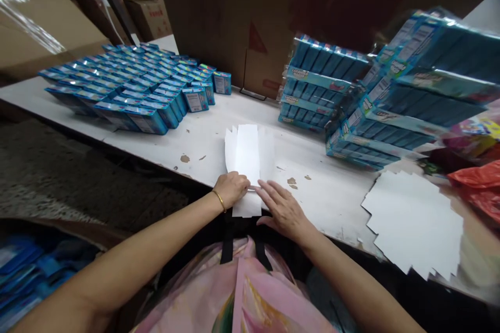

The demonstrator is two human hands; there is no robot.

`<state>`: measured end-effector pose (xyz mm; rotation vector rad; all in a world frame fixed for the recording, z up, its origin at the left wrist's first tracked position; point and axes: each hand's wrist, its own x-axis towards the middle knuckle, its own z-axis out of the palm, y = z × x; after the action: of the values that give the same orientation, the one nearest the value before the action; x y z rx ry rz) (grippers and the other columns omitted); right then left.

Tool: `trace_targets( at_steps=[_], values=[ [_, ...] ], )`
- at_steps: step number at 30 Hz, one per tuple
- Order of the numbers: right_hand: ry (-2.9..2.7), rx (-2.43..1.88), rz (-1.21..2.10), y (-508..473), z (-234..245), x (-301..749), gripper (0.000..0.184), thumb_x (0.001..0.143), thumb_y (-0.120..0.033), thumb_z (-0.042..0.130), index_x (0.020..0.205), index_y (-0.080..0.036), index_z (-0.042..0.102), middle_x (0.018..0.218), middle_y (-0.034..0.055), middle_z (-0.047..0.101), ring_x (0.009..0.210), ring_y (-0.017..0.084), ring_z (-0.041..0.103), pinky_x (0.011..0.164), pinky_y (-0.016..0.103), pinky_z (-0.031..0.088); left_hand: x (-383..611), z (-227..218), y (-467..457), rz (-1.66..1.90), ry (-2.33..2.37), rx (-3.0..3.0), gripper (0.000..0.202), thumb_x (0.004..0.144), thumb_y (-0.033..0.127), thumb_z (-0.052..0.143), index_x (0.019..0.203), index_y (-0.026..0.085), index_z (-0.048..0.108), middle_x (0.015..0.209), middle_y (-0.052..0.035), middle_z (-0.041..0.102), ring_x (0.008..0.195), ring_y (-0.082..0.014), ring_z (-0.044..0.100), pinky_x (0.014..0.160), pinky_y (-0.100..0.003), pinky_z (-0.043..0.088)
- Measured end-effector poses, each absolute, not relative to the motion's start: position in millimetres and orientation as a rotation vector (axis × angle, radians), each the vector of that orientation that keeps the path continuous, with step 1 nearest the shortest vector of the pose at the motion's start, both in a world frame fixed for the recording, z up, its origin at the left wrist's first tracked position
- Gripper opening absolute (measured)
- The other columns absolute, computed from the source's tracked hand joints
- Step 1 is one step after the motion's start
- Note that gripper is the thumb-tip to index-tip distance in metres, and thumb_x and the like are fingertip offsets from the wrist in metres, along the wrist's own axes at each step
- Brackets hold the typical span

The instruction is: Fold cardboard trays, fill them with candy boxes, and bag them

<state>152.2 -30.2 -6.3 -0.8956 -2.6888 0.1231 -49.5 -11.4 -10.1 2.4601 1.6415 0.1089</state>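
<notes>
A white cardboard blank (247,153) lies in front of me at the table's front edge, its side flaps partly raised and its near end jutting over the edge. My left hand (231,189), with a gold bracelet on the wrist, is closed at the blank's near fold, fingertips curled on the card. From the other side, my right hand (282,209) touches the same fold with its fingertips, fingers stretched out and thumb apart. The underside of the blank is hidden.
Many small blue boxes (136,88) stand in rows at the left. Wrapped blue packs (320,83) and a taller stack (414,88) rise at the right. More white blanks (416,221) lie fanned near the right edge, beside a red plastic bag (478,187). A large carton (234,21) stands behind.
</notes>
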Motion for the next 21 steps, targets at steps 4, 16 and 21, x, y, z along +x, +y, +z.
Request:
trace_targets(
  at_steps=[4, 16, 21],
  values=[
    [-2.698, -0.992, 0.026, -23.2, -21.8, 159.4, 0.091, 0.058, -0.039, 0.074, 0.133, -0.019, 0.028, 0.141, 0.0126, 0.023, 0.129, 0.034, 0.014, 0.099, 0.053, 0.028, -49.7, -9.7, -9.6, 0.107, 1.652, 2.464, 0.032, 0.086, 0.034, 0.036, 0.078, 0.020, 0.064, 0.083, -0.0064, 0.062, 0.082, -0.0200, 0.051, 0.061, -0.029, 0.036],
    [-2.578, -0.675, 0.019, 6.6, -28.5, 147.4, 0.029, 0.084, -0.014, 0.040, 0.111, -0.016, 0.051, 0.092, 0.0076, 0.056, 0.118, 0.023, 0.037, 0.099, 0.046, 0.037, -57.1, 9.6, 4.4, 0.068, 1.518, 2.342, 0.032, 0.081, 0.038, 0.041, 0.075, 0.020, 0.067, 0.071, -0.0039, 0.064, 0.067, -0.0142, 0.053, 0.057, -0.023, 0.031],
    [-2.395, -0.834, 0.093, 8.6, -37.9, 134.0, 0.025, 0.083, -0.012, 0.042, 0.104, -0.017, 0.055, 0.087, 0.0076, 0.057, 0.117, 0.023, 0.037, 0.092, 0.045, 0.042, -67.3, 22.5, 12.1, 0.065, 1.289, 2.271, 0.032, 0.076, 0.041, 0.046, 0.072, 0.016, 0.065, 0.060, -0.0003, 0.060, 0.058, -0.0109, 0.051, 0.053, -0.020, 0.031]
  ],
)
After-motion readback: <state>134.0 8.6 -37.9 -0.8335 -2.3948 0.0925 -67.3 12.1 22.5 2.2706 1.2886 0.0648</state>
